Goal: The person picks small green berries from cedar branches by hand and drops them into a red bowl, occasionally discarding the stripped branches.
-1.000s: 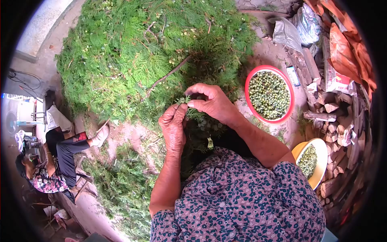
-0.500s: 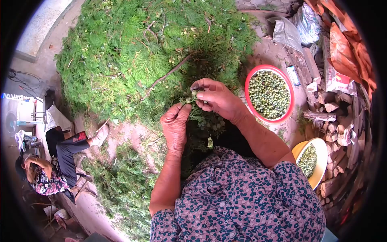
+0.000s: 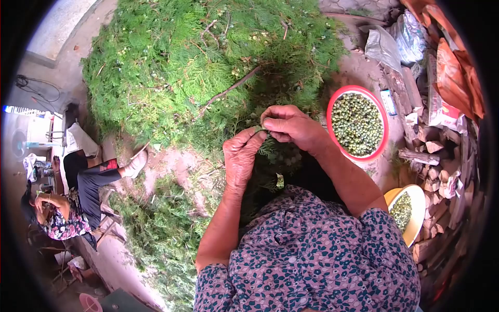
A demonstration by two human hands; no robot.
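Note:
My left hand pinches a green leafy sprig that hangs down over my lap. My right hand meets it at the sprig's top, fingertips closed on a small green berry. Both hands work just in front of a big heap of green cut branches. A red basin full of green berries sits on the ground to the right of my right hand.
A yellow bowl with more berries lies at the lower right beside stacked firewood and bags. Another person sits at the left. Stripped greenery covers the ground at my left.
My right hand went from the sprig's tip up to a berry and now pinches beside my left fingers. The view shifted slightly, so everything sits a bit further right.

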